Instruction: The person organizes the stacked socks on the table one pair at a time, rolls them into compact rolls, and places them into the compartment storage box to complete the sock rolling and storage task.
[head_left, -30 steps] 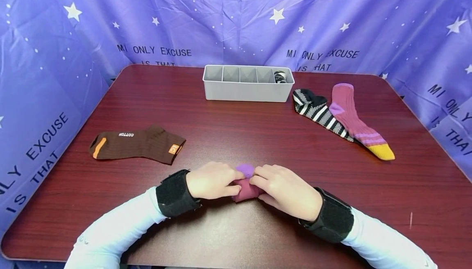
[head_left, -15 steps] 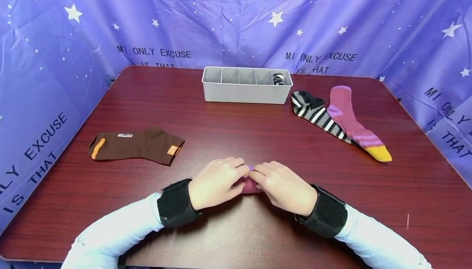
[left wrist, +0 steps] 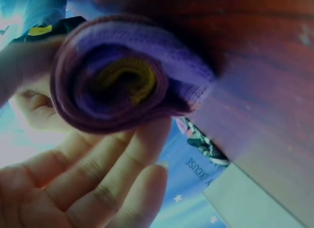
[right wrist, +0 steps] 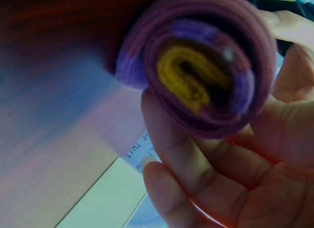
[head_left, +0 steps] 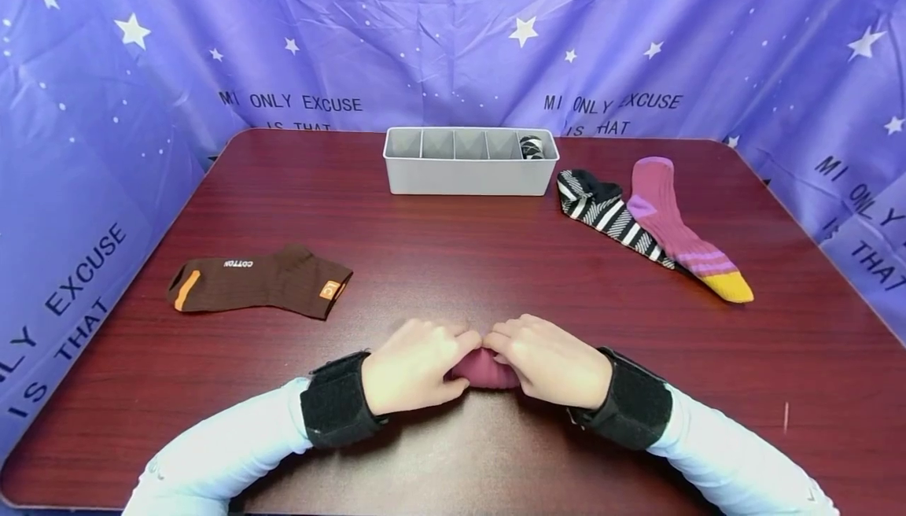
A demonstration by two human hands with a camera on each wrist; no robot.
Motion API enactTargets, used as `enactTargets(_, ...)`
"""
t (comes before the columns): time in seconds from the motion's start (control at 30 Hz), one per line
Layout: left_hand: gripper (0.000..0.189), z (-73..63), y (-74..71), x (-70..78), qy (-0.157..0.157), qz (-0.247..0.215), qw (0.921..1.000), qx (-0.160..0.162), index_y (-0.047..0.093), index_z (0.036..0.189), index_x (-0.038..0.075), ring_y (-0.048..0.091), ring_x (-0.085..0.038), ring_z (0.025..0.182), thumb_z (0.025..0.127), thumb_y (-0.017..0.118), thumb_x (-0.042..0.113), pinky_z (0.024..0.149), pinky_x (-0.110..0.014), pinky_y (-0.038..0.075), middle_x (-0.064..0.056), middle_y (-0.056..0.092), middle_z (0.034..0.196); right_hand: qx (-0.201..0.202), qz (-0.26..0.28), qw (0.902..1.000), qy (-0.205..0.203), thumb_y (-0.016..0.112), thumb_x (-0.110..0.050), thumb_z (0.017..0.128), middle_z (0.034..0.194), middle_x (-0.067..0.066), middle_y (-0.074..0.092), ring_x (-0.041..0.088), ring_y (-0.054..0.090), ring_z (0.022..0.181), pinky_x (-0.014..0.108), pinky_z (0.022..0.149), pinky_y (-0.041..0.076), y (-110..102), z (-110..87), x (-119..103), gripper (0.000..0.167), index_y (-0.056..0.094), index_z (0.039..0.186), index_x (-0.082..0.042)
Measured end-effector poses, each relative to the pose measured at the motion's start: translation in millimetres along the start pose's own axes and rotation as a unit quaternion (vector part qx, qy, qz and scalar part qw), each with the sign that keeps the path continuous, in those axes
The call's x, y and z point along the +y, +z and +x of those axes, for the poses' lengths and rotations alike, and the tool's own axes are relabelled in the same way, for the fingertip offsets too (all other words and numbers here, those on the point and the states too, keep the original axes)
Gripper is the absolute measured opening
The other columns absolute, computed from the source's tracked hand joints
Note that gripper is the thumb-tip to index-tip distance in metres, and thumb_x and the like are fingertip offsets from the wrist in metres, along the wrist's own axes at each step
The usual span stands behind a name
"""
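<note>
Here we have the rolled pink sock (head_left: pixel 485 370) on the near side of the grey box (head_left: pixel 470 177), left hand (head_left: pixel 416 365) and right hand (head_left: pixel 550 363) both gripping it! Left of the box, a brown sock (head_left: pixel 262 281); right of the box, a striped sock (head_left: pixel 617 221).

Head view: worn on your head, faces forward and down, taking in the table (head_left: pixel 453 256), your left hand (head_left: pixel 414 368), your right hand (head_left: pixel 555 363) and the curtain (head_left: pixel 439 36) behind. Wrist views: very near, each facing one end of the rolled sock (head_left: pixel 487 372), scene tipped nearly upside down. Both share it, the table and the grey tray (head_left: pixel 470 178).
</note>
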State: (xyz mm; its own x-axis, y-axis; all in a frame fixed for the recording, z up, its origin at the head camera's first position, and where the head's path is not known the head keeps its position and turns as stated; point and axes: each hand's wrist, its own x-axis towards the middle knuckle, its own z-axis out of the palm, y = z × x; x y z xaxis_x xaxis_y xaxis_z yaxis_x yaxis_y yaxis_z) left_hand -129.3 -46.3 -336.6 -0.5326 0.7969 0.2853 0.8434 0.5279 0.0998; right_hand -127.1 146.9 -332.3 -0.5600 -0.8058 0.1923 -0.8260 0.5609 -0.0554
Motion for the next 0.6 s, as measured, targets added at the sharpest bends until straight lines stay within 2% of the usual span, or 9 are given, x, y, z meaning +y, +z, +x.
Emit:
enactTargets(0.13,0.024,2.4,1.2,-5.9,-0.008,-0.024,0.9994,-0.026,0.057,0.090,0.015,0.055,-0.009,0.064,0.069,0.062,0.027,0.055,-0.027,0.044,0.007,0.060,0.077,0.010,0.010,0.9999,0.006,0.058,-0.008,0.074,0.068,-0.009,0.051,0.007,0.049,0.063,0.026,0.061,0.040,-3,1.6,4,0.015,0.060,0.085,-0.016)
enactTargets(0.23,0.022,7.7,0.7,-12.7,-0.033,-0.060,0.9952,-0.070,0.060,0.091,0.017,0.052,-0.006,0.064,0.071,0.061,0.026,0.055,-0.026,0.043,0.008,0.060,0.075,0.043,0.017,0.9989,-0.001,0.061,-0.010,0.073,0.071,-0.008,0.049,0.006,0.045,0.063,0.024,0.060,0.038,-8,3.1,7,0.015,0.061,0.086,-0.017)
enactTargets(0.3,0.019,13.1,-0.3,-17.2,-0.050,-0.089,0.9892,-0.105,0.061,0.090,0.018,0.049,-0.006,0.063,0.072,0.060,0.025,0.055,-0.025,0.040,0.008,0.059,0.071,0.070,0.024,0.9972,-0.008,0.063,-0.010,0.071,0.074,-0.008,0.047,0.005,0.043,0.065,0.022,0.060,0.038,-12,3.9,7,0.017,0.060,0.086,-0.017)
enactTargets(0.4,0.015,23.7,-2.4,-23.6,-0.071,-0.133,0.9759,-0.158,0.063,0.085,0.018,0.049,-0.005,0.062,0.071,0.060,0.023,0.055,-0.022,0.039,0.009,0.058,0.068,0.099,0.020,0.9945,-0.027,0.064,-0.008,0.067,0.076,-0.006,0.047,0.005,0.044,0.067,0.021,0.062,0.039,-14,4.6,1,0.019,0.058,0.084,-0.015)
enactTargets(0.5,0.012,35.4,-3.8,-30.5,-0.081,-0.175,0.9599,-0.204,0.063,0.079,0.015,0.047,-0.003,0.060,0.069,0.062,0.020,0.055,-0.019,0.037,0.010,0.055,0.066,0.106,-0.016,0.9936,-0.036,0.067,-0.012,0.064,0.080,-0.003,0.048,0.008,0.047,0.071,0.023,0.065,0.042,-12,4.9,-9,0.024,0.058,0.086,-0.011)
enactTargets(0.6,0.008,45.2,-2.2,-38.3,-0.090,-0.231,0.9385,-0.241,0.061,0.073,0.011,0.042,-0.003,0.056,0.067,0.064,0.015,0.053,-0.016,0.033,0.010,0.049,0.061,0.102,-0.066,0.9924,-0.023,0.070,-0.017,0.059,0.080,-0.001,0.049,0.011,0.048,0.071,0.025,0.062,0.043,-6,6.2,-19,0.032,0.056,0.087,-0.009)
